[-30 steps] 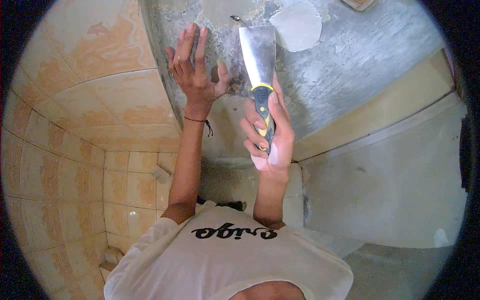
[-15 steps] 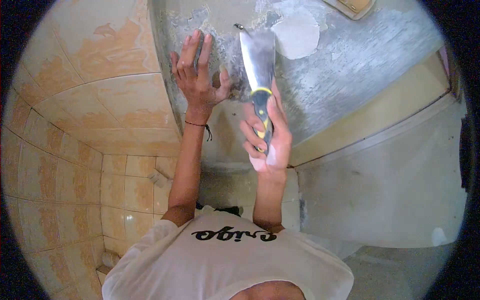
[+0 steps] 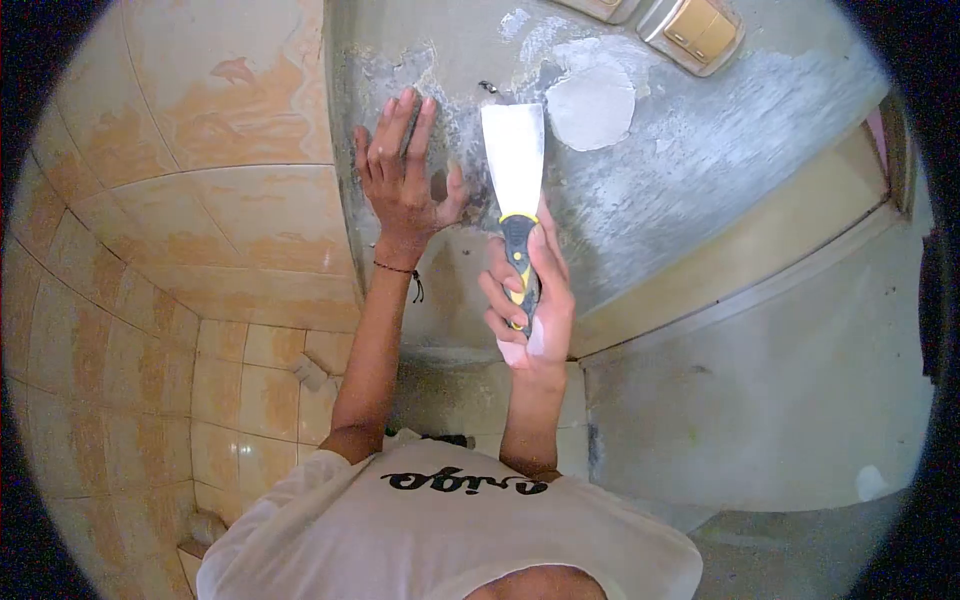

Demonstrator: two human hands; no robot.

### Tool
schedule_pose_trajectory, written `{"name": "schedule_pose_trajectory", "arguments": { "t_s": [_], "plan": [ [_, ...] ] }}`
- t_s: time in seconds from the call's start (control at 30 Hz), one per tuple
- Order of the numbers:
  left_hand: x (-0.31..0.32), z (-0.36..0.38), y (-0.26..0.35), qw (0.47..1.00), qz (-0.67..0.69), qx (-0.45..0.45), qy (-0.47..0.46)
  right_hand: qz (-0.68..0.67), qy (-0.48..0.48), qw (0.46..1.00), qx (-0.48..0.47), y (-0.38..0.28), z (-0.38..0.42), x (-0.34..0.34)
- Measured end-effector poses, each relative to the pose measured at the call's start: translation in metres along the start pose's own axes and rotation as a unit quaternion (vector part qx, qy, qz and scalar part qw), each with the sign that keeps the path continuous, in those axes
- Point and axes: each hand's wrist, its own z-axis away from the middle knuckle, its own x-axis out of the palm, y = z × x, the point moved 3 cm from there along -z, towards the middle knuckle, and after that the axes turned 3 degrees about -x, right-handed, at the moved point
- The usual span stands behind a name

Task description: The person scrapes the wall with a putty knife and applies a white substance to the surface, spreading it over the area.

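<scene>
My right hand [image 3: 535, 290] is closed round the grey and yellow handle of a putty knife [image 3: 515, 160]. Its wide blade points up the wall and shines bright white. Just above the blade's edge, a small dark bit [image 3: 488, 88] sticks out of the bare grey wall [image 3: 660, 190]. To the left, my left hand [image 3: 405, 185] rests against a stained, flaking part of that wall, fingers spread and holding nothing. A round pale patch [image 3: 592, 108] shows on the wall right of the blade.
Two switch or socket plates [image 3: 692, 32] sit at the top of the wall. Orange-patterned tiles [image 3: 240, 110] cover the wall on the left. At the right, a cream ledge [image 3: 740, 250] runs diagonally above a grey surface [image 3: 750, 390].
The view has tilted upward, so more of the wall plates shows and both hands appear lower. The putty knife's blade has gone from silver-grey to glaring white. My left hand keeps its spread pose.
</scene>
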Motion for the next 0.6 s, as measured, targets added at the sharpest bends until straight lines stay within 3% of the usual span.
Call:
{"name": "schedule_pose_trajectory", "arguments": {
  "t_s": [0.6],
  "plan": [
    [-0.0008,-0.0023,0.002,1.0,0.004,-0.005,0.004,-0.006,-0.018,1.0,0.011,0.0008,-0.0037,-0.0018]
  ]
}}
